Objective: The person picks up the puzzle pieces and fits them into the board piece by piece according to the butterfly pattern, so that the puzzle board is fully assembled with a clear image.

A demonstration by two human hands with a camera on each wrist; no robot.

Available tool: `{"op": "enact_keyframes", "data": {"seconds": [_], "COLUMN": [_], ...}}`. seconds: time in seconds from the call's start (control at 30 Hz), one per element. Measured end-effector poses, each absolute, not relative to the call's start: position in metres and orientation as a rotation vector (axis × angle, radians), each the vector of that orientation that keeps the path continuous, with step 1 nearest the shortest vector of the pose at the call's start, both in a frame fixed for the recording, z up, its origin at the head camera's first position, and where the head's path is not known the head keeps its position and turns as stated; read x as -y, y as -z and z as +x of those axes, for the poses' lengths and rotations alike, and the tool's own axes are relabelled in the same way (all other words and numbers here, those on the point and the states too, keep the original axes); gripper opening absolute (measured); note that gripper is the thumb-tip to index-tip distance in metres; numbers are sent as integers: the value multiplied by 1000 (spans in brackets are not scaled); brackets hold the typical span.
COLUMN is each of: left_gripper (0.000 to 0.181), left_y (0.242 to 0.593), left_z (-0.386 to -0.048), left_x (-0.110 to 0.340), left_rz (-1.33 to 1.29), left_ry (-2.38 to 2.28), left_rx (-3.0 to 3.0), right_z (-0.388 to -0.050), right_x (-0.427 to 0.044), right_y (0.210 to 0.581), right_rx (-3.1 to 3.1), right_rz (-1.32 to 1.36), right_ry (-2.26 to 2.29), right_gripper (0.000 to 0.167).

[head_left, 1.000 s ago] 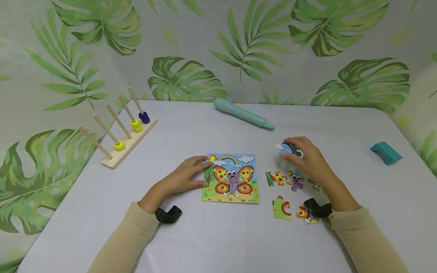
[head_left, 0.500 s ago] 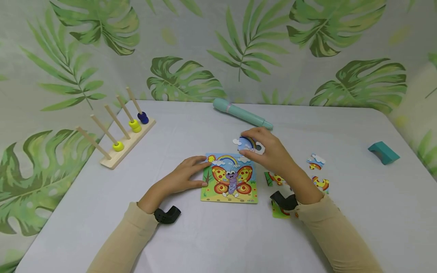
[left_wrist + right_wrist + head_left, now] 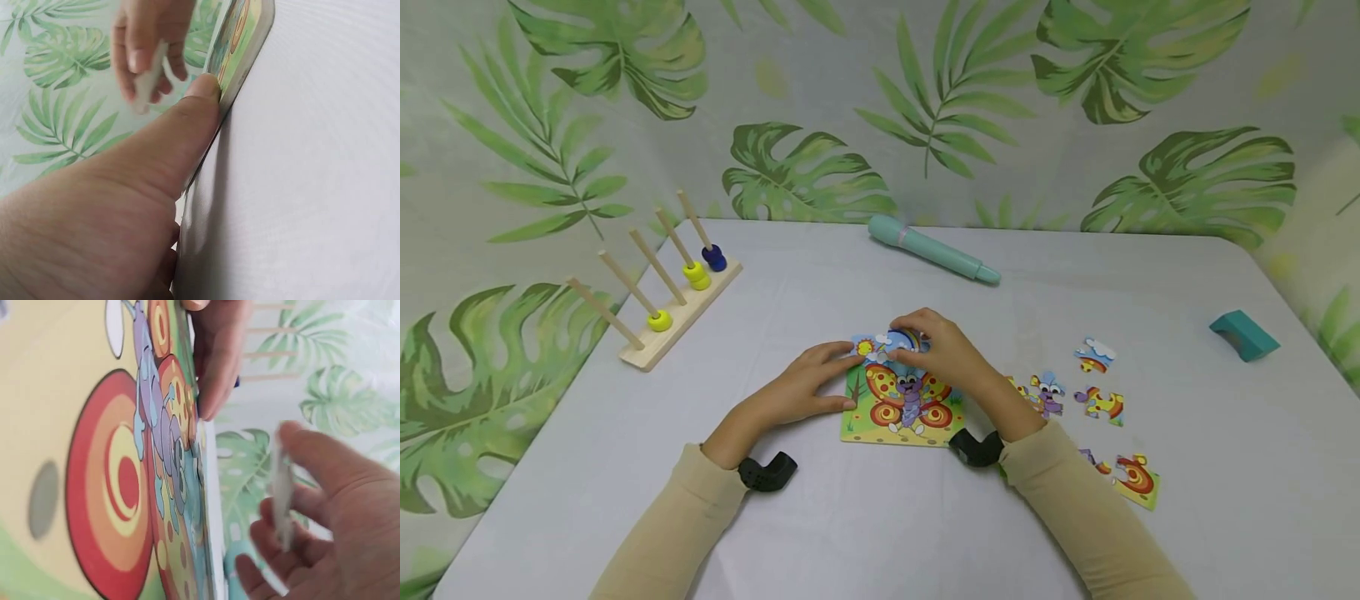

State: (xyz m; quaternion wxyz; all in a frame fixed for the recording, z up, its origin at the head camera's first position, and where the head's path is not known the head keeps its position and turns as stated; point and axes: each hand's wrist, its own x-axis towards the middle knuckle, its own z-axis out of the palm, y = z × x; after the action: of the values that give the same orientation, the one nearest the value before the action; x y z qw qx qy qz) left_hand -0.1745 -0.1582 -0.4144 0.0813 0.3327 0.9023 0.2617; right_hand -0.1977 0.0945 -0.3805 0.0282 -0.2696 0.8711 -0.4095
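A square butterfly puzzle board [image 3: 859,429] lies flat on the white table. My left hand [image 3: 811,383] rests at the board's left side, its fingertips on the upper left corner and its thumb against the edge. Over the board's upper part, my right hand [image 3: 951,354] pinches a puzzle piece [image 3: 904,340] with a rainbow and cloud between thumb and fingers. In the right wrist view this piece [image 3: 282,494] stands on edge, apart from the board's surface. From the left wrist, the other hand [image 3: 147,31] also shows holding the pale-edged piece [image 3: 149,81].
Several loose puzzle pieces [image 3: 1095,355] lie right of the board, some hidden under the right forearm. A wooden peg rack [image 3: 688,321] with yellow and blue beads stands at the left. A mint-green stick-shaped object [image 3: 932,250] lies behind, and a teal arch block [image 3: 1245,335] far right.
My right hand has carried the rainbow piece leftward from above the loose pieces to over the board's upper part. The left hand has stayed at the board's edge.
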Motion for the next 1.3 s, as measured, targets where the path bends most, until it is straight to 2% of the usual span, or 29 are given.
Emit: {"op": "enact_keyframes", "data": {"seconds": [0.3,0.57,0.87,1.13,1.3], "left_gripper": [62,69,56,53,52], "left_y": [414,416,414,415,415], "left_z": [-173,-173,-172,-171,-171], "left_x": [156,148,136,128,128], "left_rz": [1009,1011,1007,937,934], "left_ry": [-781,-654,-597,-539,-535], "left_rx": [-2722,-2793,-2850,-2899,-2905], "right_z": [-205,-205,-204,-204,-204], "right_x": [-101,-99,-96,-96,-99], "right_y": [397,399,399,400,400], "right_rx": [-2676,-2691,-2728,-2717,-2662], "right_rz": [-857,-852,-873,-855,-808], "right_ry": [1101,1031,974,979,1088], "right_gripper": [41,41,40,40,32]}}
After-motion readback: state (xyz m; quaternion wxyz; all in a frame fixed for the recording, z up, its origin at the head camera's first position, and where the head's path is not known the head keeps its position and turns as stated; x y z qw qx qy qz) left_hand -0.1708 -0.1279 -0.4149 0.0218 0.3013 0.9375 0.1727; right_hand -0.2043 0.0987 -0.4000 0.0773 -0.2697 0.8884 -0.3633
